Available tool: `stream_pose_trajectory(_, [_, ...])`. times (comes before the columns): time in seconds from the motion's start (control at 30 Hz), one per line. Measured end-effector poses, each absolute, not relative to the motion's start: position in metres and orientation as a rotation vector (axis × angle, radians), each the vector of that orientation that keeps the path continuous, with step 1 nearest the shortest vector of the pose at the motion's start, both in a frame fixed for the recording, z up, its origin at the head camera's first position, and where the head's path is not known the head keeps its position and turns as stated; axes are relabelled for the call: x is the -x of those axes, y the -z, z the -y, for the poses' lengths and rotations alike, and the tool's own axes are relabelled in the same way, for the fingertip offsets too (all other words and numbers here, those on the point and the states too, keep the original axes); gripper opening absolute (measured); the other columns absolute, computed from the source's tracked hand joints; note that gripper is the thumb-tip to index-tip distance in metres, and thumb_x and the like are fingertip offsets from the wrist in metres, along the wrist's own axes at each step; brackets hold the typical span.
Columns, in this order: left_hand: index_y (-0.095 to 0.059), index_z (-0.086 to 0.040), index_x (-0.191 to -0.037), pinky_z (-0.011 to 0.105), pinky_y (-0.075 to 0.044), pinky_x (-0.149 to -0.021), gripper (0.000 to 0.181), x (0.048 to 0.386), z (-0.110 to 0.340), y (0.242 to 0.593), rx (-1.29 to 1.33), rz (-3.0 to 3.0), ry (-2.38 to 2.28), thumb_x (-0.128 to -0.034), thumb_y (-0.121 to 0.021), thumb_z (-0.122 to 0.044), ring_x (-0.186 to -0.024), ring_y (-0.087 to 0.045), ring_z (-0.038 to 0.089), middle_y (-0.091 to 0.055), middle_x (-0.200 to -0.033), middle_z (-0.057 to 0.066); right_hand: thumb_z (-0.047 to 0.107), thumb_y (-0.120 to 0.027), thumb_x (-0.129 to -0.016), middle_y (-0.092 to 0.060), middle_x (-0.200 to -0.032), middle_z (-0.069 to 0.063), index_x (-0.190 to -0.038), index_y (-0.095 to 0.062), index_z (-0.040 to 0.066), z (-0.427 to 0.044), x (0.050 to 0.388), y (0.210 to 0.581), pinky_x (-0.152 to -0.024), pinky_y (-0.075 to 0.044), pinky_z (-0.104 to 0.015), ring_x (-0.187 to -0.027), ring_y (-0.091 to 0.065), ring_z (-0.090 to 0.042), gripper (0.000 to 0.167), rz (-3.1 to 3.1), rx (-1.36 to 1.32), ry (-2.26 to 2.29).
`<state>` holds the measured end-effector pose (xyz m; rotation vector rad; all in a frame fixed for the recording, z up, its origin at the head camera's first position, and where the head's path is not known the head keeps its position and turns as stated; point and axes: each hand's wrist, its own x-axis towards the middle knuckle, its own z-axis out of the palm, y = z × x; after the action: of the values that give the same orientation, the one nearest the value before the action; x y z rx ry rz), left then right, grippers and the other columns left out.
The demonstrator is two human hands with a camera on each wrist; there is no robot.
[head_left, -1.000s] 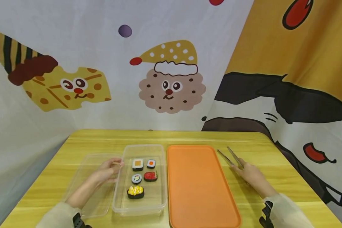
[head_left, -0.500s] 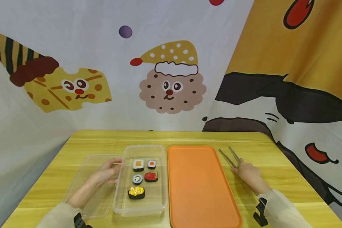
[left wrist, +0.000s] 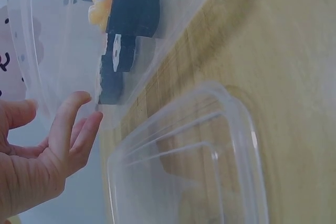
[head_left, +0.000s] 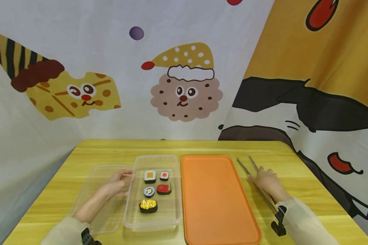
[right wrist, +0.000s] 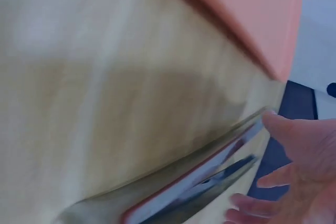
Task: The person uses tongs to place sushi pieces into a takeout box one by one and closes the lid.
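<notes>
A clear plastic box (head_left: 153, 217) holds several toy sushi pieces (head_left: 148, 205), among them one topped with yellow, one with red and some rolls. My left hand (head_left: 118, 183) is at the box's left wall, its thumb near the rim and loosely bent fingers (left wrist: 63, 124) against the outside. Metal tongs (head_left: 268, 200) with parted arms lie right of the orange tray. My right hand (head_left: 268, 182) is over them, thumb (right wrist: 281, 127) at one arm and the other fingers spread. In the right wrist view a gap shows between these fingers and the other arm.
An orange tray (head_left: 217, 204) stands between the box and the tongs. A clear lid (head_left: 105, 217) lies left of the box, partly under my left arm. The wooden table (head_left: 202, 148) ends at the back before a printed cloth (head_left: 184, 129).
My right hand has shifted forward and slightly left along the tongs, so more of them shows behind it. Left hand, box and tray keep their places; the view has shifted slightly.
</notes>
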<state>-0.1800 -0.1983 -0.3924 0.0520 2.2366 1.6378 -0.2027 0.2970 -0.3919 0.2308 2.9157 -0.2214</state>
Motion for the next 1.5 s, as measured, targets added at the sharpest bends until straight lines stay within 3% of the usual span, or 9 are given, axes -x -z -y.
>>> stream_pose_trajectory(0.17, [-0.032,0.013,-0.129,0.035,-0.056,-0.071,0.046,0.181,0.191,0.391,-0.091,-2.461,-1.495,-0.0964,-0.043,-0.017,-0.099,-0.057,0.036,-0.044,-0.12,0.036,0.055,-0.04,-0.091,-0.031,-0.123,-0.047,-0.134,-0.03,-0.014,-0.28,0.215,0.375,-0.078,-0.04,-0.062,-0.108,-0.034,-0.062,0.082,-3.021,-0.148,0.313])
stream_pose_trajectory(0.47, [-0.045,0.011,-0.12,0.045,-0.052,-0.083,0.044,0.184,0.192,0.387,-0.225,-2.808,-1.251,-0.0947,-0.049,-0.024,-0.105,-0.055,0.045,-0.052,-0.118,0.034,0.039,-0.047,-0.093,-0.032,-0.136,-0.036,-0.137,-0.034,-0.004,-0.19,0.25,0.336,-0.099,-0.032,-0.062,-0.126,-0.028,-0.051,0.064,-2.983,0.003,0.433])
stream_pose_trajectory(0.67, [-0.037,0.012,-0.129,0.044,-0.052,-0.082,0.054,0.188,0.216,0.379,-0.213,-2.701,-1.178,-0.0974,-0.041,-0.032,-0.114,-0.045,0.05,-0.042,-0.129,0.035,0.041,-0.048,-0.093,-0.035,-0.142,-0.024,-0.139,-0.035,0.001,-0.123,0.263,0.328,-0.106,-0.032,-0.053,-0.131,-0.031,-0.041,0.062,-2.918,0.14,0.511])
stream_pose_trajectory(0.8, [-0.03,0.016,-0.13,0.042,-0.054,-0.077,0.059,0.191,0.239,0.378,-0.223,-2.619,-1.131,-0.0979,-0.04,-0.032,-0.111,-0.047,0.051,-0.035,-0.13,0.04,0.041,-0.048,-0.093,-0.039,-0.142,-0.017,-0.138,-0.036,0.001,-0.079,0.266,0.322,-0.107,-0.034,-0.046,-0.131,-0.036,-0.034,0.062,-2.855,0.248,0.547])
stream_pose_trajectory(1.03, [-0.022,0.018,-0.132,0.046,-0.053,-0.08,0.06,0.197,0.282,0.375,-0.163,-2.555,-1.066,-0.1001,-0.031,-0.032,-0.113,-0.043,0.053,-0.027,-0.131,0.044,0.041,-0.047,-0.093,-0.038,-0.144,-0.015,-0.139,-0.034,0.0,-0.005,0.256,0.311,-0.108,-0.035,-0.04,-0.133,-0.036,-0.029,0.062,-2.705,0.416,0.652])
stream_pose_trajectory(1.2, [-0.018,0.019,-0.133,0.048,-0.051,-0.082,0.064,0.197,0.308,0.372,-0.104,-2.53,-1.01,-0.1001,-0.028,-0.036,-0.114,-0.04,0.054,-0.028,-0.129,0.045,0.046,-0.047,-0.092,-0.041,-0.143,-0.009,-0.138,-0.038,0.005,0.037,0.244,0.307,-0.106,-0.038,-0.036,-0.131,-0.04,-0.025,0.062,-2.666,0.446,0.715])
stream_pose_trajectory(1.33, [-0.014,0.019,-0.133,0.049,-0.051,-0.082,0.068,0.195,0.325,0.372,-0.057,-2.494,-0.985,-0.0997,-0.026,-0.039,-0.113,-0.04,0.054,-0.029,-0.127,0.045,0.045,-0.049,-0.091,-0.043,-0.142,-0.006,-0.136,-0.041,0.006,0.064,0.236,0.307,-0.1,-0.043,-0.031,-0.116,-0.052,-0.02,0.06,-2.615,0.468,0.849])
stream_pose_trajectory(1.5, [-0.01,0.02,-0.133,0.047,-0.052,-0.082,0.071,0.195,0.343,0.375,-0.005,-2.479,-0.961,-0.099,-0.026,-0.041,-0.114,-0.039,0.054,-0.024,-0.129,0.046,0.047,-0.052,-0.088,-0.042,-0.142,-0.004,-0.138,-0.039,0.008,0.09,0.224,0.31,-0.104,-0.039,-0.033,-0.127,-0.043,-0.019,0.064,-2.473,0.368,0.995])
